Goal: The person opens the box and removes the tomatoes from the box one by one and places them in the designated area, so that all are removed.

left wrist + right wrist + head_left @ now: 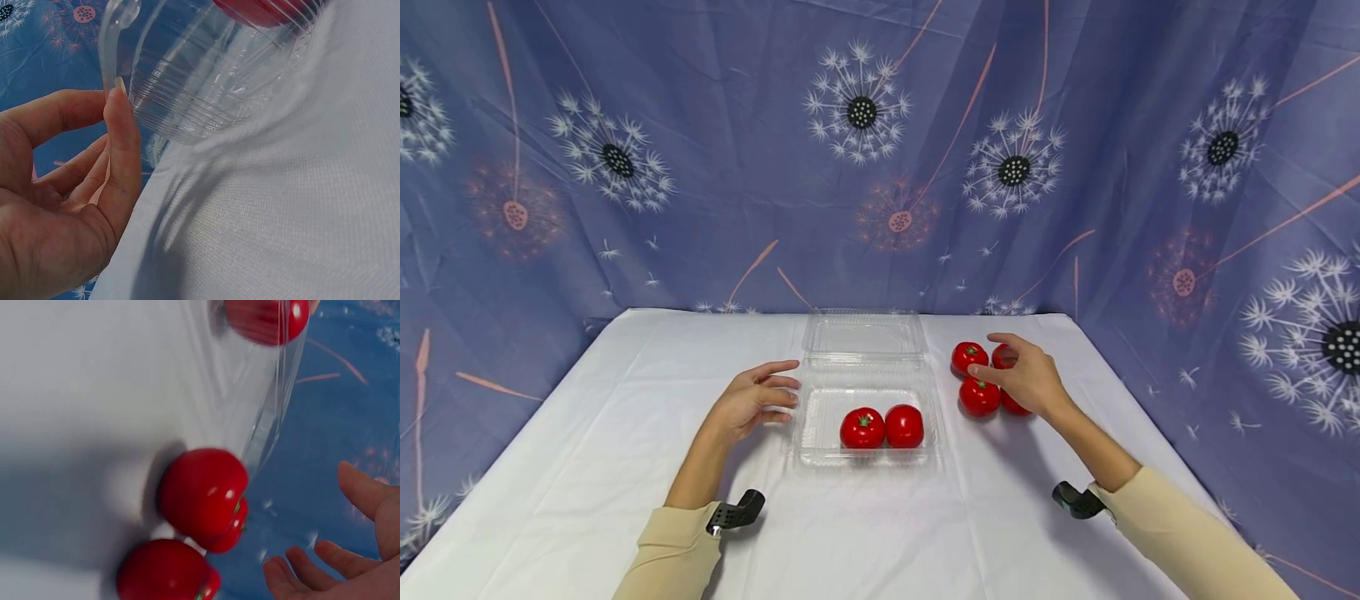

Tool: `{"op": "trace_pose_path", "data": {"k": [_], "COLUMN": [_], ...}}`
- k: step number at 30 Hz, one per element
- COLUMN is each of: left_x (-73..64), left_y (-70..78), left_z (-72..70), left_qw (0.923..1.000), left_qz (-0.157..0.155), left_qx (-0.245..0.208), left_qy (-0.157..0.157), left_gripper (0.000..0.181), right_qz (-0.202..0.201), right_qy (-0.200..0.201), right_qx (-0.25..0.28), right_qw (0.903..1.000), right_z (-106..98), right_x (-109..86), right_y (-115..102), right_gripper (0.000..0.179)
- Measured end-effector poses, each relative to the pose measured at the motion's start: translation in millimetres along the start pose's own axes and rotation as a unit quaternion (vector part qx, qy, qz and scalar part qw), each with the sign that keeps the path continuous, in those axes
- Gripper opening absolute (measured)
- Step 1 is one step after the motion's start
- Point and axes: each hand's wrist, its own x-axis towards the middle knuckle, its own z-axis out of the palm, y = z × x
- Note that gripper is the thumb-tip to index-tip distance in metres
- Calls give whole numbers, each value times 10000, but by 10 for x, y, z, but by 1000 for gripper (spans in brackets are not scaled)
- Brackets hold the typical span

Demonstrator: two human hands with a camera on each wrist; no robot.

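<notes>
A clear plastic clamshell box (pixel 820 429) lies with its lid (pixel 865 337) folded back, and two red tomatoes (pixel 862 428) sit in the right part of its base. My left hand (pixel 747 404) is at the box's left side, fingers loosely bent. In the left wrist view its fingertips (pixel 119 103) overlap the ribbed rim. Over several loose tomatoes (pixel 980 397) to the right of the box hovers my right hand (pixel 1028 379), thumb and fingers spread apart, partly hiding two of them. The right wrist view shows nothing between those fingers (pixel 347 559).
A white cloth (pixel 587 467) covers the table. Behind it and along both sides hangs a blue curtain (pixel 737 167) with dandelion prints. Each wrist wears a dark strap with a camera mount (pixel 737 510).
</notes>
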Motion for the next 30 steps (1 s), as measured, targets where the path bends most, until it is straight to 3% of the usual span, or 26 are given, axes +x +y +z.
{"op": "trace_pose_path", "data": {"k": [7, 20, 30], "left_x": [7, 22, 26], "left_y": [15, 3, 6], "left_z": [4, -4, -14], "left_qw": [10000, 10000, 10000], "left_qz": [-12, -30, -24], "left_qx": [-18, -2, -29], "left_qy": [1, -3, -29], "left_gripper": [70, 72, 72], "right_qz": [-308, -495, -908], "right_qy": [-173, -662, -1467], "right_qx": [178, 366, 596], "right_qw": [9992, 9959, 9832], "right_z": [144, 420, 602], "right_x": [17, -27, -39], "right_y": [-158, -374, -576], "right_gripper": [69, 60, 63]}}
